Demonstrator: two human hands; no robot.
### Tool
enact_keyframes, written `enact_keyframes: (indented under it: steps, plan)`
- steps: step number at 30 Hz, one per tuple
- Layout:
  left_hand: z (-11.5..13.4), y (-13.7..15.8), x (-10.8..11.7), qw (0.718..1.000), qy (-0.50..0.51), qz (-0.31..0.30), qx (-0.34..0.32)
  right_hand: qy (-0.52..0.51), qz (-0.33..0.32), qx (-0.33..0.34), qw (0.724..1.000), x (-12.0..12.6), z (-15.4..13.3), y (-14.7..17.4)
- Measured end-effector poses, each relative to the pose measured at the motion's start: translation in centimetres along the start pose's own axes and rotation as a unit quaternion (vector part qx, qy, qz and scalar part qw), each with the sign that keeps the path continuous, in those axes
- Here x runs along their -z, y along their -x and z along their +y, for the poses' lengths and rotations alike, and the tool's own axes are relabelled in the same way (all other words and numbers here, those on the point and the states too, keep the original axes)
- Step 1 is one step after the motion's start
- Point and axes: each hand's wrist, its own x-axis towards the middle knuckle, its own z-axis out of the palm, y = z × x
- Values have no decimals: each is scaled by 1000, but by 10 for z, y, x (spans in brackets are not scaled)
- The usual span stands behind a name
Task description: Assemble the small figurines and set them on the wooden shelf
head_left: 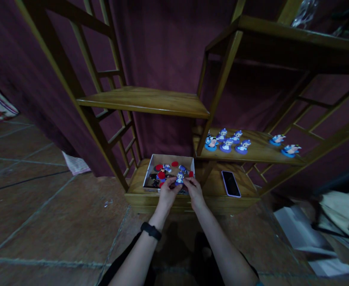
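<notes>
Between the fingertips of both hands is a small purple-and-white figurine on a purple base, held upright at the front of an open cardboard box. My left hand grips it from the left, and my right hand pinches its right side. Inside the box lie several more figurines with red, blue and black parts, tumbled together. To the right, on a raised shelf, several purple figurines stand in a cluster, along with pink ones on blue bases.
A phone lies on the lower shelf, right of the box. An upper shelf juts out above the box, and wooden posts frame the unit. Papers and bags sit on the floor at right.
</notes>
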Motion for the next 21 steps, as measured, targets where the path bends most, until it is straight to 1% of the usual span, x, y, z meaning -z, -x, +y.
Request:
enact_keyframes:
  steps: [5, 12, 16, 21]
  plan:
    - [1, 0, -1, 1000, -4, 6, -15, -12, 7, -10, 1000, 0, -4, 2]
    - [2, 2, -1, 999, -35, 0, -42, -79, -28, -49, 995, 2, -6, 3]
    - [-1, 1, 1, 998, -52, -3, -47, -72, -16, -49, 996, 3, -6, 5]
    - [-3, 1, 2, 997, -60, -10, -54, -36, -21, -38, 998, 4, -3, 6]
